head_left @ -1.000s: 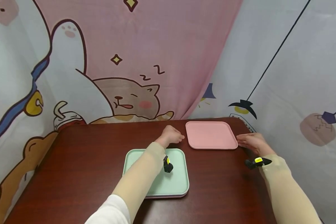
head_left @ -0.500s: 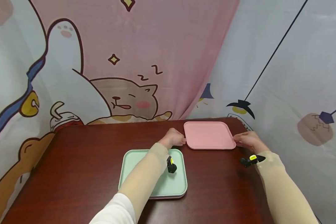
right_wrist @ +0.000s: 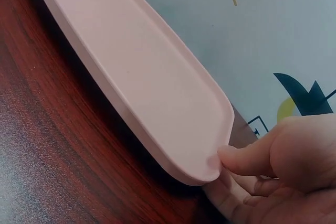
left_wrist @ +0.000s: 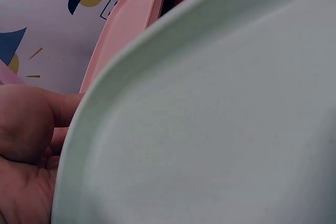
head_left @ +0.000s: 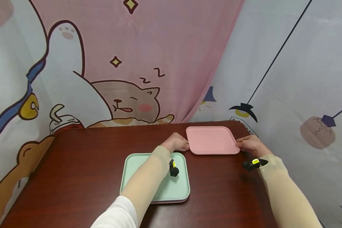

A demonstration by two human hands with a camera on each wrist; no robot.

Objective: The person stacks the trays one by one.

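A pink rectangular tray (head_left: 212, 141) with rounded corners and a low rim is at the far right of the table. My right hand (head_left: 251, 144) pinches its right end; the right wrist view shows the thumb (right_wrist: 244, 160) on the rim and fingers underneath. At the opposite end, my left hand (head_left: 176, 142) holds the left edge with curled fingers, partly hidden behind a green tray (left_wrist: 210, 119) in the left wrist view. That pale green tray (head_left: 174, 190) lies nearer me, under my left forearm, on top of another tray whose thin pinkish edge shows.
The dark red-brown wooden table (head_left: 82, 171) ends at a printed cloth backdrop (head_left: 188, 57) behind and to the right. The pink tray is close to the table's back edge. A small black camera (head_left: 174, 168) is strapped to my left wrist, another to my right.
Both hands have closed in on the pink tray's ends and taken hold of it. The tray has shifted slightly towards me. The green tray stays in place.
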